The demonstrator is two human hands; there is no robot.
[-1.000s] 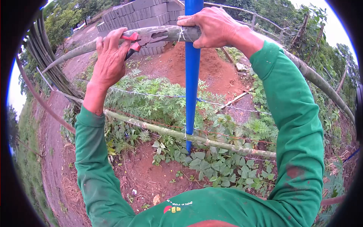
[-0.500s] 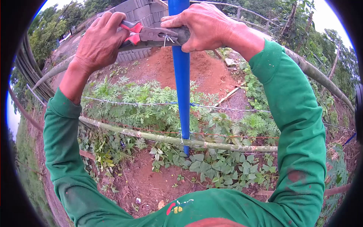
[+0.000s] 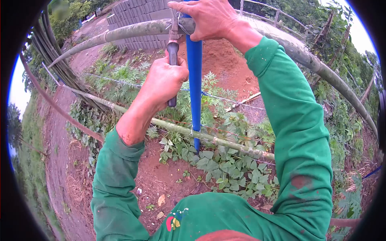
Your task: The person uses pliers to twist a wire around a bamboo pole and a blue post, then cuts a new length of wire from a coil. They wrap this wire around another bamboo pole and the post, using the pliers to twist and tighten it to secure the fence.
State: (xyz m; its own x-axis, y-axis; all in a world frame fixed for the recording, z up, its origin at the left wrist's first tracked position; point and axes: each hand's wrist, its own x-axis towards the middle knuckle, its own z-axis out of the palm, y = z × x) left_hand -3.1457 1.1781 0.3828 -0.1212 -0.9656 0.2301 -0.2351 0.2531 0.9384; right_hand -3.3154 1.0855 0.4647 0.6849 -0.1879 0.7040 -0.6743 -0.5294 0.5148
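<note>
My left hand (image 3: 167, 80) is closed around the handles of the pliers (image 3: 173, 48), which stand upright with their jaws at a wire (image 3: 181, 26) on the upper bamboo pole (image 3: 140, 30). That pole crosses the blue post (image 3: 194, 72) near its top. My right hand (image 3: 213, 18) rests at this crossing, its fingers spread over the post and pole, thumb below. Whether it also touches the wire is unclear.
A lower bamboo pole (image 3: 173, 126) crosses the post, with barbed wire (image 3: 225, 98) above it. Grey blocks (image 3: 140, 20) and a reddish soil heap (image 3: 229, 60) lie beyond. Upright poles (image 3: 52, 48) lean at the left; leafy plants (image 3: 225, 168) grow below.
My left hand has moved down and right, turning the pliers from sideways to upright. My right hand remains at the crossing. The view has shifted and tilted.
</note>
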